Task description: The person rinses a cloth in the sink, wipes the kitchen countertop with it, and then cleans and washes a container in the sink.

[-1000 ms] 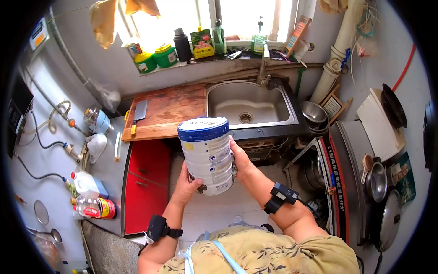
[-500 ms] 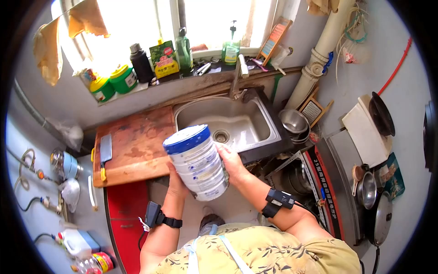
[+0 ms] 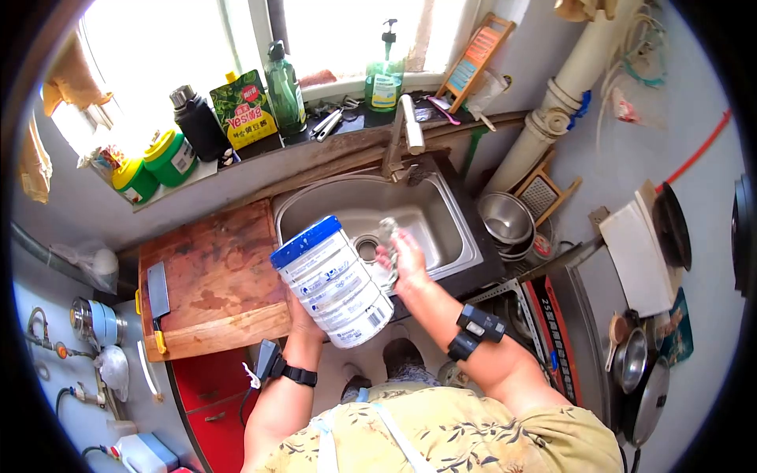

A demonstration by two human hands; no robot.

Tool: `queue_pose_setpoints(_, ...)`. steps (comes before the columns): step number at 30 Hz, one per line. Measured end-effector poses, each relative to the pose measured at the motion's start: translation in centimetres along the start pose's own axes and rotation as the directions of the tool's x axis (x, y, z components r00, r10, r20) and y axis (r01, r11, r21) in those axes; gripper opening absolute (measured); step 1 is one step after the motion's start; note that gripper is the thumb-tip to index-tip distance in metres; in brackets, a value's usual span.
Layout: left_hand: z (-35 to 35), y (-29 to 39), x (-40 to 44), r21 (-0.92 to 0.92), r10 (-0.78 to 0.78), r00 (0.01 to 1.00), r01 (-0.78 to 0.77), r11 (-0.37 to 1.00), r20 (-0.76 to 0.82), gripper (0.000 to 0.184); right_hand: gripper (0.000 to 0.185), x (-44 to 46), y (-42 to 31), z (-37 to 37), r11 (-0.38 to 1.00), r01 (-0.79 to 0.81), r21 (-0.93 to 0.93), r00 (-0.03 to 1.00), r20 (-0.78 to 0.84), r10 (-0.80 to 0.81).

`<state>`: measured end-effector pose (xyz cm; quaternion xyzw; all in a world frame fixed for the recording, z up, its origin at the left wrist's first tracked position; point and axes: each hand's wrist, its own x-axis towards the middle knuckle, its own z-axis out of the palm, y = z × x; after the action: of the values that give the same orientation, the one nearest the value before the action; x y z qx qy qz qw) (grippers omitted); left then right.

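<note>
A white can with a blue lid point(image 3: 335, 288) is held tilted in front of the sink point(image 3: 465, 264). My left hand point(image 3: 303, 317) grips its lower left side, the fingers mostly hidden behind it. To the right of the can, apart from it, my right hand point(image 3: 408, 260) is closed on a crumpled greyish cloth point(image 3: 389, 240) over the basin. The wooden cutting board point(image 3: 213, 272) lies left of the sink, with a cleaver point(image 3: 158, 296) on its left end.
The faucet point(image 3: 394, 150) rises behind the basin. Bottles, tubs and a green pouch point(image 3: 243, 110) line the windowsill. Metal bowls point(image 3: 505, 219) are stacked right of the sink. Pans point(image 3: 631, 359) hang on the right wall, and a jug point(image 3: 146, 453) stands at lower left.
My right hand has come off the can with the cloth now in view. The can is tilted further and lies nearer the basin in view, as the camera has turned toward the sink.
</note>
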<state>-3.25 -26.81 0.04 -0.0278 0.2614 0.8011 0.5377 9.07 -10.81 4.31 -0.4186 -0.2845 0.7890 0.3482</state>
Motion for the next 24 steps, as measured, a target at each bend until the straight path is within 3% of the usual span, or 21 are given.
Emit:
queue_pose_setpoints(2, 0.9, -0.2, 1.3, 0.036, 0.059, 0.996, -0.056, 0.998, -0.074, 0.051, 0.04, 3.8, -2.2, -1.1, 0.965, 0.213, -0.153, 0.977, 0.025, -0.212)
queue_pose_setpoints(5, 2.1, -0.3, 3.4, 0.066, 0.119, 0.989, -0.114, 0.991, -0.086, 0.049, 0.062, 10.4, -5.8, -3.3, 0.853, 0.346, -0.39, 0.938, 0.148, -0.313)
queue_pose_setpoints(6, 3.3, -0.2, 3.8, 0.06, 0.109, 0.991, -0.104, 0.993, -0.074, 0.05, 0.073, 13.3, -6.5, -4.3, 0.757, 0.378, -0.533, 0.925, 0.191, -0.327)
queue_pose_setpoints(8, 5.0, -0.3, 5.2, 0.057, 0.11, 0.991, -0.106, 0.993, -0.076, 0.051, 0.077, 17.2, -8.3, -4.8, 0.492, 0.368, -0.789, 0.919, 0.228, -0.322)
queue_pose_setpoints(10, 5.9, -0.6, 6.1, 0.153, 0.137, 0.99, -0.138, 0.978, 0.019, 0.055, 0.071, 21.0, -8.7, -5.1, 0.343, 0.417, -0.842, 0.898, 0.322, -0.3)
queue_pose_setpoints(12, 5.6, -1.2, 7.5, 0.067, 0.076, 0.997, -0.077, 0.995, 0.011, 0.071, 0.06, 22.6, -9.0, -4.8, 0.303, 0.396, -0.867, 0.909, 0.324, -0.261)
queue_pose_setpoints(14, 5.3, -2.0, 9.2, 0.068, 0.066, 0.996, -0.062, 0.996, -0.067, 0.075, 0.049, 23.2, -9.0, -5.0, 0.215, 0.375, -0.902, 0.903, 0.302, -0.307)
queue_pose_setpoints(17, 5.6, -3.2, 11.6, 0.041, 0.021, 0.999, -0.019, 0.999, -0.044, 0.076, 0.039, 24.3, -7.9, -6.4, 0.186, 0.461, -0.868, 0.855, 0.378, -0.355)
queue_pose_setpoints(18, 5.4, -3.6, 12.4, 0.035, 0.014, 0.999, -0.012, 0.999, -0.038, 0.078, 0.035, 23.0, -8.2, -6.1, 0.23, 0.398, -0.888, 0.896, 0.323, -0.304)
queue_pose_setpoints(21, 6.3, -4.3, 14.4, 0.044, -0.004, 0.998, 0.007, 0.999, -0.063, 0.08, 0.039, 22.3, -6.8, -8.1, 0.257, 0.465, -0.847, 0.863, 0.37, -0.344)
queue_pose_setpoints(24, 6.1, -5.0, 16.3, 0.01, -0.063, 0.997, 0.063, 0.998, -0.047, 0.083, 0.04, 18.5, -8.2, -7.4, 0.451, 0.401, -0.797, 0.912, 0.299, -0.282)
